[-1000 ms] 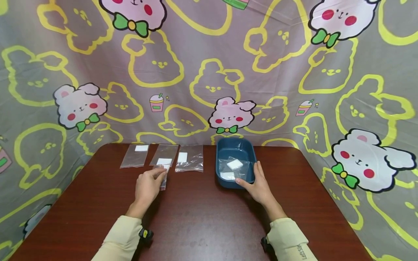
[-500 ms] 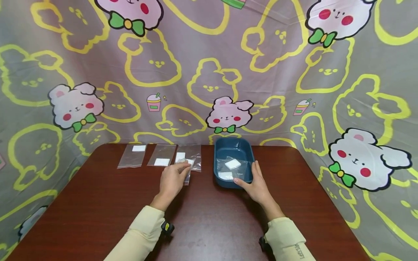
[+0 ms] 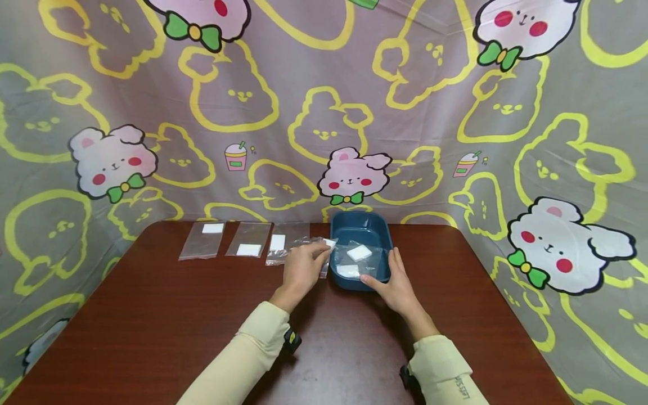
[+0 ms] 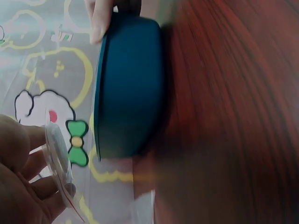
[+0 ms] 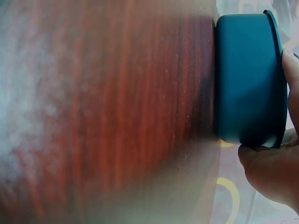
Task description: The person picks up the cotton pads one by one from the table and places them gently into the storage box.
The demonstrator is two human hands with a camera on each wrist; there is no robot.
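Observation:
My left hand [image 3: 300,273] pinches a clear zip bag [image 3: 324,257] with a white block inside, at the left rim of a blue plastic basin [image 3: 360,220]. In the left wrist view that zip bag [image 4: 58,161] hangs from the fingertips, its red seal line showing, beside the basin's outer wall [image 4: 131,88]. My right hand [image 3: 397,284] holds the basin by its near right corner, thumb on the front rim and fingers along the right side. Two bagged white blocks [image 3: 358,253] lie inside the basin. In the right wrist view, the right hand [image 5: 271,172] grips the rim.
Three clear zip bags, each with a white block, lie in a row at the table's back left: a left bag [image 3: 201,242], a middle bag [image 3: 248,240] and a right bag [image 3: 291,233]. A cartoon-print curtain [image 3: 283,101] surrounds the dark wood table [image 3: 152,315].
My left hand has carried the bag rightward, past the row of bags, up to the basin's left rim. The right hand has stayed at the basin; the head view has shifted slightly.

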